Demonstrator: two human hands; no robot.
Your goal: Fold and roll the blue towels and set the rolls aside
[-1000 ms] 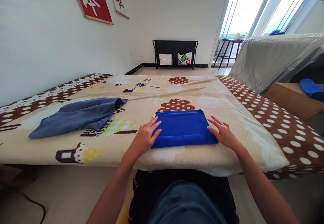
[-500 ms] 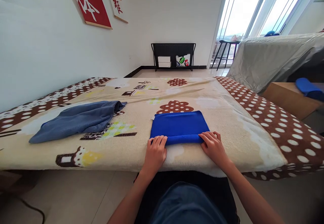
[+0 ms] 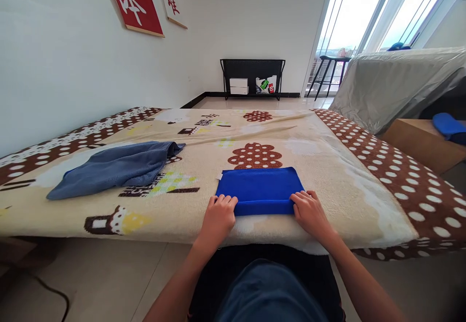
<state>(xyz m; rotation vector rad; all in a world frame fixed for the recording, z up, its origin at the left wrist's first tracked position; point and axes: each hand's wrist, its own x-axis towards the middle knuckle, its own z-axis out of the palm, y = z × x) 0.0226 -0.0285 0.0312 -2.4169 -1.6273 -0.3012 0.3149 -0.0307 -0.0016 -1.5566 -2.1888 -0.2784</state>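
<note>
Now, blue cloth (image 3: 260,185): it lies on the patterned blanket (image 3: 338,186), lower middle of the frame, its long sides running left to right, with a small white tag (image 3: 219,175) at its far left corner.
Near band (image 3: 264,208): a narrow strip stands out along the cloth's near side, and I read it as a turned-over edge.
Left hand (image 3: 219,217): I see its fingers curled closed over the left end of that band; how the thumb sits underneath I cannot tell.
Right hand (image 3: 311,213): closed likewise on the right end, fingertips bent over the blue fabric.
Grip on the cloth: I judge the step in hand to be handling the near edge with 2 hands, 1 at each end. From here, a move would call for even pressure and matched speed, or the band could skew or slacken in the middle.
Grey-blue cloth (image 3: 112,164): loosely laid on the blanket at left, well apart from the hands.
Black rack (image 3: 253,70): upper middle of the frame, against the wall.
Cardboard box (image 3: 411,140): right side of the frame, beyond the blanket's dotted border.
</note>
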